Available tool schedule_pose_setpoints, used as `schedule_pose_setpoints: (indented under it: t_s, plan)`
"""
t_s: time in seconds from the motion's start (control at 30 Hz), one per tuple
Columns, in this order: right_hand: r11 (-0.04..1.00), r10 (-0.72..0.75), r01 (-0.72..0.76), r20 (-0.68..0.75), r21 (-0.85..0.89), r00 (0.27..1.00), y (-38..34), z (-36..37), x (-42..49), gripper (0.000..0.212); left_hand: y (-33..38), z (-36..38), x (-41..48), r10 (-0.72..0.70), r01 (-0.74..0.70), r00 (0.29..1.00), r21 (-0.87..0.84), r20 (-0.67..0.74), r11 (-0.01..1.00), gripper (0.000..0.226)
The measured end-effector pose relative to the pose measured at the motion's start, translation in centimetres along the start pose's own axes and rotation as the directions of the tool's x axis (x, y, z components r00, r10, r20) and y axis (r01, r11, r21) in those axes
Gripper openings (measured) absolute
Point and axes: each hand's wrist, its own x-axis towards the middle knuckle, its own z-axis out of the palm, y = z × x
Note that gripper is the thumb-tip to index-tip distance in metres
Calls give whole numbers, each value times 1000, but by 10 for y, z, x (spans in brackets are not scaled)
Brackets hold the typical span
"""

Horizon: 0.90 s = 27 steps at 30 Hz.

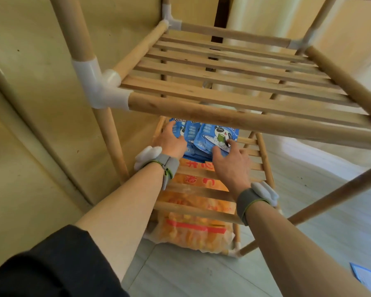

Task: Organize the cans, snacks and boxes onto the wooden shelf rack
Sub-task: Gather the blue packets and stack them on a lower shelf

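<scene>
From the head view, looking down through the wooden shelf rack, the step in hand appears to be settling a batch of snacks on the middle shelf. A cluster of blue panda packets lies there, overlapping one another and pushed toward the back left of the slats, partly hidden under the front rail of the bare shelf above.

The left hand rests on the leftmost packets with its fingers fairly straight and laid flat, pressing rather than gripping. The right hand reaches in from the front, fingers spread, their tips touching the lower edge of the front packet; I see no pinch. So the packets sit directly under and just ahead of both hands, between them.

Below, seen through the slats, a big orange snack bag fills the bottom level, its front end bulging past the rack's edge.

My guess is the next move calls for squaring the packets into a neat row, then drawing both hands out without catching the rail overhead. No cans or boxes are in sight, so much of the job probably remains.
</scene>
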Motion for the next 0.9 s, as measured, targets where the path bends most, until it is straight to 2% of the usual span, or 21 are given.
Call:
schedule_pose_setpoints:
  t_s: [0.03,0.1,0.2,0.3,0.4,0.5,0.57,0.63,0.67,0.77,0.83,0.9]
  plan:
    - [999,-15,15,4,-33,1000,0,1,0,60,1,1,-2,0,1,1000,-40,22,999,44]
    - [994,-53,52,-12,-101,998,-1,4,0,61,1,5,-7,25,-32,998,-132,-52,991,35]
    - [990,-100,99,-12,-97,995,-1,6,0,60,-2,12,-10,6,-47,964,-146,-267,988,33]
    - [978,-153,153,15,-142,988,-4,8,-3,58,-10,7,1,-7,-26,951,-104,-310,994,38]
    - [945,-137,129,-7,-301,991,-13,10,0,54,-12,7,2,112,-72,974,199,-197,977,47]
    - [943,-57,36,-55,-332,997,-16,7,5,40,-19,12,-10,274,-149,944,505,-183,850,49]
    - [951,-21,-11,-100,-308,995,-8,2,6,33,-29,13,-17,413,-259,898,579,-150,773,46]
    - [952,-41,3,-118,-306,992,3,0,3,34,-39,13,-23,516,-362,850,595,-105,718,50]
    - [952,-58,15,-132,-305,990,5,1,2,36,-42,11,-25,516,-386,854,595,-57,705,53]
    - [949,-101,44,-166,-312,981,10,5,-4,37,-41,13,-24,377,-391,911,629,165,671,65]
    - [939,-138,84,-141,-333,980,11,6,-7,48,-35,10,-12,304,-383,923,631,235,675,62]
    - [930,-166,116,-116,-348,979,11,5,-7,62,-28,5,1,254,-363,931,588,261,723,56]
